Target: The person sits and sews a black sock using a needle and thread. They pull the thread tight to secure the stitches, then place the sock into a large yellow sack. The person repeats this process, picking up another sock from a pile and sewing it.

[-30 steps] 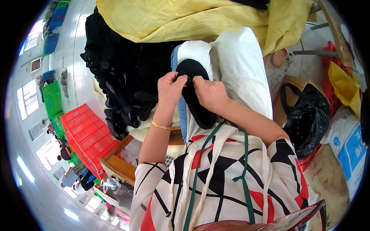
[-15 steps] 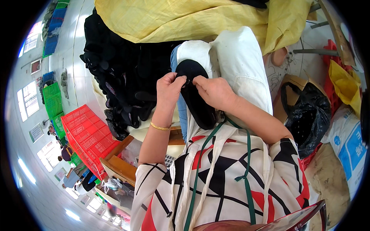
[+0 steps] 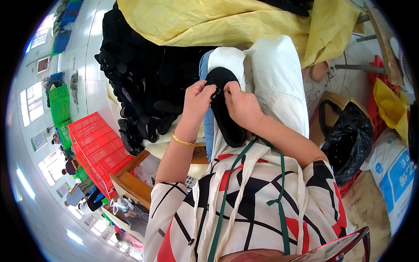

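Pinching, left side: the left hand (image 3: 196, 101) has thumb and forefinger drawn together, with a small dark piece (image 3: 218, 91) at their tips; what that piece is, I can't make out from here.
Pinching, right side: the right hand (image 3: 241, 107) is bunched, fingers curled in, thumb and forefinger closed on the black shoe close to the left fingertips; which part they have is hidden.
Shoe: the black shoe (image 3: 231, 129) lies lengthwise on the person's lap, rounded end away from the body, other end near the waist, both hands meeting over its far half.
Lap: white cloth (image 3: 279, 65) covers both knees, and blue denim (image 3: 206, 70) shows along its left edge.
Wrist: a gold-coloured bangle (image 3: 182, 140) circles the left one.
Heap: a big pile of black shoes (image 3: 144, 74) spreads just left of the knees.
Beyond the knees: a yellow sheet (image 3: 187, 26), loosely creased, lies across the far side.
Left of the person: a red crate (image 3: 94, 153) stands near a wooden drawer (image 3: 135, 188).
Right of the person: a black plastic bag (image 3: 349, 142) sags open beside a cardboard box (image 3: 324, 115); a white and blue sack (image 3: 395, 172) leans farther out.
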The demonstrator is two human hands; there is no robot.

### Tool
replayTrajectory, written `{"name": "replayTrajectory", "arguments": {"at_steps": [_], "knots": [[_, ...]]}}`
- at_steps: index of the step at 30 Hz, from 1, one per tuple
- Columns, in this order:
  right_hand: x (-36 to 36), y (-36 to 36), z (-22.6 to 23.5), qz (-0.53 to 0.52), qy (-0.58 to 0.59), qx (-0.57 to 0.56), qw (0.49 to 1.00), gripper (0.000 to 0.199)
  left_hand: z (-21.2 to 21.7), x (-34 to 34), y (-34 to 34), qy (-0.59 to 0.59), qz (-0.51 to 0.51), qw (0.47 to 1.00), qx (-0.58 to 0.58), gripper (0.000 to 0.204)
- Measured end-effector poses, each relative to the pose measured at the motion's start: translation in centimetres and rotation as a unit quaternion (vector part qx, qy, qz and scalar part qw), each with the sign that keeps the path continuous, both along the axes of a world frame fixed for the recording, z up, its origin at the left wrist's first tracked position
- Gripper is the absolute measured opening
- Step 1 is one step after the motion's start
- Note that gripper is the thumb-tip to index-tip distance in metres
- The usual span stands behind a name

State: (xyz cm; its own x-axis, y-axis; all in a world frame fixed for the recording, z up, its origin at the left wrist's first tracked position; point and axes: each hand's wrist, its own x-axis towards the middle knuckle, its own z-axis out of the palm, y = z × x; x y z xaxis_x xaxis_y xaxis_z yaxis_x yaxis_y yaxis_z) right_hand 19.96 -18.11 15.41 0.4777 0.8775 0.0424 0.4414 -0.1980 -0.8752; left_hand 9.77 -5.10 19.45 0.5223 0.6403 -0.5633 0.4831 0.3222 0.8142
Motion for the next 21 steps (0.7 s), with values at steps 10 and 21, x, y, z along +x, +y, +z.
{"name": "replayTrajectory", "arguments": {"at_steps": [10,21], "knots": [[3.7,0.5,2.2,0.002,0.118,0.017,0.993,0.012,-0.2,-0.2,-0.8,-0.053,0.029,0.998,-0.004,0.011],[8.1,2.6,1.7,-0.087,-0.035,0.076,0.993,0.011,-0.3,-0.2,-1.0,-0.051,0.026,0.998,0.022,0.012]]}}
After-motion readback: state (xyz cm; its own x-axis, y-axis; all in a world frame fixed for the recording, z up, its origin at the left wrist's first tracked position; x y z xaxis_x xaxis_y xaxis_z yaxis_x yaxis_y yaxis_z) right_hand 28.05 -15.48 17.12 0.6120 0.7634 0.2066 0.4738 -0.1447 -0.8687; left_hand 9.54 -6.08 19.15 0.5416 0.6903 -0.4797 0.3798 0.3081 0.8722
